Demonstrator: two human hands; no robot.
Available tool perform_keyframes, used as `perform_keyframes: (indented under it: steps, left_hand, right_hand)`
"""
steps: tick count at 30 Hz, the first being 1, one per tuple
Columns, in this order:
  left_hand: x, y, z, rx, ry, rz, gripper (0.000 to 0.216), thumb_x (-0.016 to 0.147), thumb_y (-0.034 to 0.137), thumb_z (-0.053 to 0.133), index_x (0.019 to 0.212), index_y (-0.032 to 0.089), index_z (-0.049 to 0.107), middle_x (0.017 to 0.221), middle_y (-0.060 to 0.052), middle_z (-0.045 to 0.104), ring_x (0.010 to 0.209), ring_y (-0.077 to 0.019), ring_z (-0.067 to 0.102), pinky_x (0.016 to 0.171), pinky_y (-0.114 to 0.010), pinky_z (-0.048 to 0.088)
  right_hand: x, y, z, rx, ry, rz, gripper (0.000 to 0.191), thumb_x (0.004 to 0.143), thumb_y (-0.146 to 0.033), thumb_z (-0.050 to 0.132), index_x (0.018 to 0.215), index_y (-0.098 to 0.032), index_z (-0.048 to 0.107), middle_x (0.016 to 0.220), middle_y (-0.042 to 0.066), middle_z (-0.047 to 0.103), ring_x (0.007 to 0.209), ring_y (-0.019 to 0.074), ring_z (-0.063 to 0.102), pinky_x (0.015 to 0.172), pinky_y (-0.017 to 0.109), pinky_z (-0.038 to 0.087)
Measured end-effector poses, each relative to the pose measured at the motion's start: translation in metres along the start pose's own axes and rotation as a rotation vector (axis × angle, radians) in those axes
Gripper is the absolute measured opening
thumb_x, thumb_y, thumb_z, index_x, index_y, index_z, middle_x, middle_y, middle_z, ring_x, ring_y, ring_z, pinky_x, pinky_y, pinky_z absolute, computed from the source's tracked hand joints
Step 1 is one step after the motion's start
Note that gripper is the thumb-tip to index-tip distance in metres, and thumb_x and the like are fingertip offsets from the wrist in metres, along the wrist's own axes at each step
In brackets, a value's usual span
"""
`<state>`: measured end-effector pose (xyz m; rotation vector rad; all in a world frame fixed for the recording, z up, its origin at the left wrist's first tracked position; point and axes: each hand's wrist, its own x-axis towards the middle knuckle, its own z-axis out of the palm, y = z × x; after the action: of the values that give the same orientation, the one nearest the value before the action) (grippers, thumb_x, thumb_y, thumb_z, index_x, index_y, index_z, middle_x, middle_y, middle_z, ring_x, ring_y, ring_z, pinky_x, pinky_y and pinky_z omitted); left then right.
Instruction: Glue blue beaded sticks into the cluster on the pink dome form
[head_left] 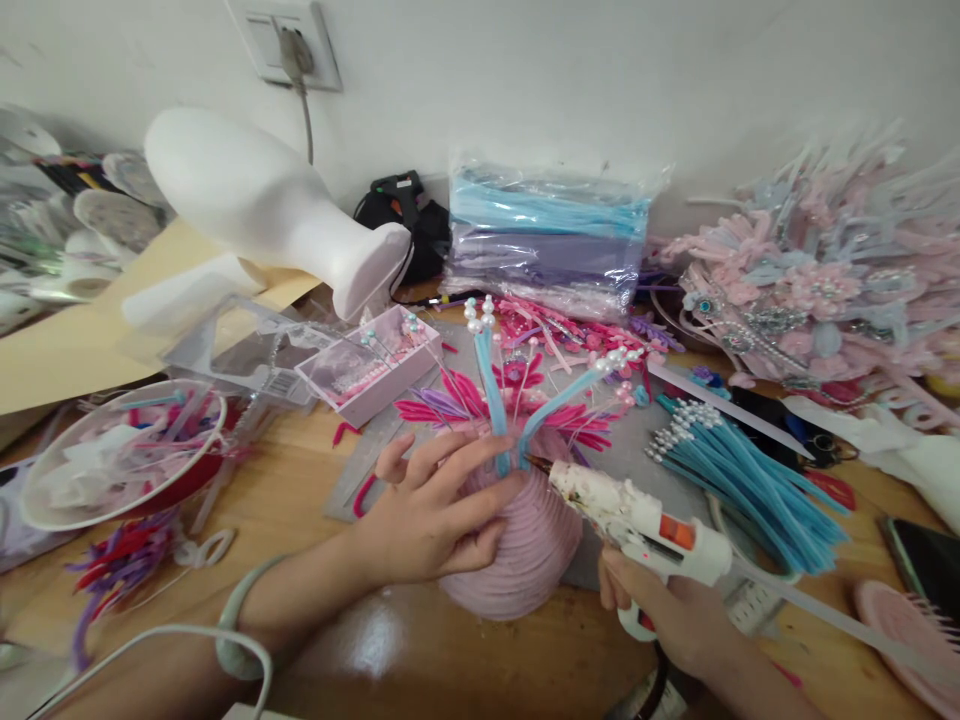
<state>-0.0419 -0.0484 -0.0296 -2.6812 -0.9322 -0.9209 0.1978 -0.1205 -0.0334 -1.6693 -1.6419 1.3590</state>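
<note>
A pink ribbed dome stands at the table's middle, with pink and purple petals fanned out behind it. Two light-blue pipe cleaners tipped with pearl beads rise in a V from its top. My left hand reaches across the dome, its index and middle fingertips holding the base of the blue stems. In my right hand is a white hot glue gun, a strip-like glue stick out of its back. Its brown nozzle tip points at the stem base, close to my left fingertips; whether it touches cannot be seen.
A bundle of blue beaded pipe cleaners lies at right, near a pink hairbrush and a phone. A pink bead box, a white mannequin head and a scrap-filled bowl are at left. Packaged pipe cleaners stand behind.
</note>
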Motion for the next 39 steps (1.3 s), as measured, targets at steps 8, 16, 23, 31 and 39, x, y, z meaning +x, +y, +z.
perform_keyframes:
  steps: [8, 16, 23, 31, 39]
  left_hand:
    - [0.001, 0.002, -0.001, 0.011, 0.019, -0.02, 0.026, 0.075, 0.032, 0.055, 0.101, 0.034, 0.058, 0.108, 0.002, 0.057, 0.1, -0.0206, 0.043, 0.093, -0.039, 0.025]
    - [0.001, 0.0, -0.003, 0.001, 0.003, 0.047, 0.031, 0.073, 0.028, 0.057, 0.103, 0.029, 0.058, 0.097, -0.001, 0.055, 0.091, -0.02, 0.043, 0.082, -0.034, 0.033]
    - [0.001, -0.001, -0.003, 0.0, -0.003, 0.041, 0.03, 0.074, 0.028, 0.056, 0.104, 0.03, 0.057, 0.096, 0.0, 0.058, 0.09, -0.0199, 0.045, 0.082, -0.034, 0.034]
    - [0.001, 0.002, -0.002, -0.043, 0.013, -0.036, 0.025, 0.077, 0.033, 0.055, 0.101, 0.034, 0.058, 0.095, 0.003, 0.06, 0.09, -0.0183, 0.047, 0.083, -0.033, 0.031]
    - [0.002, 0.003, -0.002, -0.031, 0.046, -0.029, 0.023, 0.077, 0.034, 0.054, 0.099, 0.033, 0.061, 0.093, 0.003, 0.061, 0.088, -0.0182, 0.046, 0.083, -0.035, 0.029]
  right_hand:
    - [-0.001, -0.002, -0.002, -0.035, 0.026, 0.012, 0.044, 0.08, -0.05, 0.036, 0.047, -0.021, 0.044, 0.05, 0.001, 0.056, 0.05, 0.0127, 0.053, 0.055, 0.024, 0.043]
    - [0.0, -0.008, 0.001, -0.04, 0.043, 0.017, 0.043, 0.079, -0.049, 0.037, 0.047, -0.021, 0.043, 0.049, 0.001, 0.055, 0.049, 0.0127, 0.053, 0.052, 0.023, 0.043]
    - [0.0, -0.009, -0.001, -0.079, 0.064, -0.001, 0.041, 0.079, -0.046, 0.038, 0.047, -0.021, 0.044, 0.048, 0.0, 0.055, 0.047, 0.0118, 0.052, 0.051, 0.022, 0.043]
    - [-0.001, -0.01, 0.0, -0.046, 0.069, 0.019, 0.041, 0.079, -0.046, 0.039, 0.047, -0.02, 0.044, 0.047, 0.0, 0.053, 0.047, 0.0115, 0.051, 0.049, 0.021, 0.043]
    - [0.0, -0.015, 0.001, -0.005, 0.05, 0.02, 0.041, 0.077, -0.048, 0.04, 0.047, -0.021, 0.044, 0.045, 0.0, 0.051, 0.044, 0.0112, 0.049, 0.045, 0.021, 0.042]
